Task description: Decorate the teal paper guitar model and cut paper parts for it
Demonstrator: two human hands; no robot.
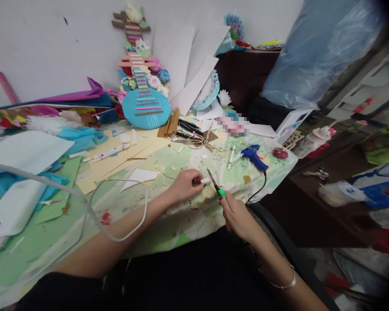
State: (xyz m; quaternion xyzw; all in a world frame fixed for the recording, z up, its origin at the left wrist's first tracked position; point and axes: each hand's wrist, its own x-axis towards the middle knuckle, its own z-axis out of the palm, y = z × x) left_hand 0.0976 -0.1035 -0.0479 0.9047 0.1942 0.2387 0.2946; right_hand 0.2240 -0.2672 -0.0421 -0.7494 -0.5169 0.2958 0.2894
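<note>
Between the fingertips of my left hand [187,185] is a small white strip [206,181], its kind too small to make out. My right hand [236,215] is wrapped round the green handle of a utility knife [216,185]. The knife's blade points up and left, close to the right end of the strip; whether it touches cannot be made out. Both hands are over the front part of the stained green tablecloth [194,235]. A blue hot glue gun [254,156] lies beyond my right hand, with a white marker [231,157] beside it.
A blue paper lute [146,108] leans on the wall. Black pens [188,126] and scissors [183,141] lie behind my hands. A white cable [116,239] loops across my left forearm. Cream card sheets [108,144] and white offcuts lie left; a black cord [262,188] hangs off the right edge.
</note>
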